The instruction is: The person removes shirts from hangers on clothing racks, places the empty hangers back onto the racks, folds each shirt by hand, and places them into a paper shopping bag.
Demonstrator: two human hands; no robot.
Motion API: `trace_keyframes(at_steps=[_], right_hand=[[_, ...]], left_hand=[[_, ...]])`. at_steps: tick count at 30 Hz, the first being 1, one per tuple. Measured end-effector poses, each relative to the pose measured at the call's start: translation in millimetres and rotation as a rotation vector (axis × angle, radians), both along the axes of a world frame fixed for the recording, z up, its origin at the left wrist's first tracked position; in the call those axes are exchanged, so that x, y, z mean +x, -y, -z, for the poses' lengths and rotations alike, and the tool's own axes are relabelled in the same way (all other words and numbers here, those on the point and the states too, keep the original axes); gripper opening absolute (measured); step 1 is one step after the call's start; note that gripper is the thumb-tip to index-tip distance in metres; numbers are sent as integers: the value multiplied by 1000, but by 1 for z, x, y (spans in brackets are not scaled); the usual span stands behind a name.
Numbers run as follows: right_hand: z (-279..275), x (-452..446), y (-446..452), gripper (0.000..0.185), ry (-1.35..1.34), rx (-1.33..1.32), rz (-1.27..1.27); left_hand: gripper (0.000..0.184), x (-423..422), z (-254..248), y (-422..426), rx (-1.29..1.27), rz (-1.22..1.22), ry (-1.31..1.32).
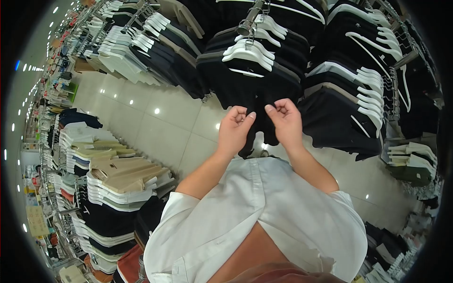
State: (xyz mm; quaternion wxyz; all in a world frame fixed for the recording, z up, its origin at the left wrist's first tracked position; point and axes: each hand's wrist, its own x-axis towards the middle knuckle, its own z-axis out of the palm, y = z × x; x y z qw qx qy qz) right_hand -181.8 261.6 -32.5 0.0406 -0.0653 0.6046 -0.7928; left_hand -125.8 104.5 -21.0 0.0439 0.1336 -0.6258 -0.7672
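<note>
A black garment (231, 85) hangs on a white hanger (247, 57) at the front of the middle rack. Both my hands are at its lower front, a short distance apart. My left hand (237, 128) has its fingers curled and its thumb pressed towards them, at the left part of the black cloth. On the right, my right hand (286, 121) is closed in the same way at the cloth's right part. Dark fabric hangs down between and below the two hands.
A metal rack arm (250, 21) holds the hangers above. More dark clothes (337, 115) hang at the right, with white hangers (370, 101). Light shirts (123, 54) hang at the upper left, a beige shirt (125, 172) at the left. Tiled floor (158, 127) shows between racks.
</note>
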Motion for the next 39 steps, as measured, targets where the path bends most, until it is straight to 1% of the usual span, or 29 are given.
trace_keyframes(at_steps=[2,3,4,5,6,7,10,14,17,20,21,23,25,26,28,29,30,31,32,33,36,37,38,39], right_hand=[[-6,15,15,16,-8,4,-16],[-7,20,18,16,-3,145,-24],[-9,23,23,16,-31,152,-8],[-11,26,29,17,-59,159,6],[-12,29,34,17,-88,167,21],[-10,30,33,21,-118,258,-3],[-16,34,40,23,-382,352,8],[-17,39,49,23,-347,393,-21],[-12,34,47,21,-234,322,-67],[-17,25,49,20,-205,149,-121],[-25,23,47,20,-197,209,-155],[-34,19,46,20,-212,235,-239],[-43,17,49,19,-201,240,-311],[-44,14,50,19,-174,207,-359],[-52,14,53,19,-164,100,-399],[-50,10,49,21,-159,116,-421],[-51,10,48,23,-169,117,-359],[-53,9,47,24,-180,119,-298],[-55,9,45,26,-190,123,-240],[-48,5,42,29,-404,312,-74],[0,10,26,32,-382,371,39],[4,14,23,39,-408,461,-44],[10,20,29,54,-359,496,-107],[12,26,37,61,-379,544,-117]], left_hand=[[14,3,-5,1,45,41,15],[15,3,-5,2,88,50,7],[16,3,-5,4,131,57,-2],[14,5,-1,12,115,124,15],[13,7,-2,15,153,129,-3],[12,10,-3,17,191,136,-21],[17,17,3,27,246,162,-83],[20,24,-1,40,287,198,-129],[27,22,-8,53,190,249,-104],[45,20,3,90,-575,262,-308],[49,19,-23,95,-797,115,-488],[43,8,-62,91,-1021,-69,-663],[38,-7,-67,95,-1089,-40,-760],[35,-14,-62,97,-1040,81,-769],[30,-14,-52,101,-916,269,-678],[27,-14,-48,104,-845,333,-584],[25,-14,-47,106,-775,397,-489],[18,-13,-47,106,-720,397,-484],[16,-13,-47,105,-697,363,-473],[15,-14,-47,104,-674,326,-463],[10,-14,-47,105,-580,276,-386],[9,-15,-46,105,-559,276,-384],[8,-16,-46,105,-539,278,-382],[7,-15,-48,104,-488,287,-336]])
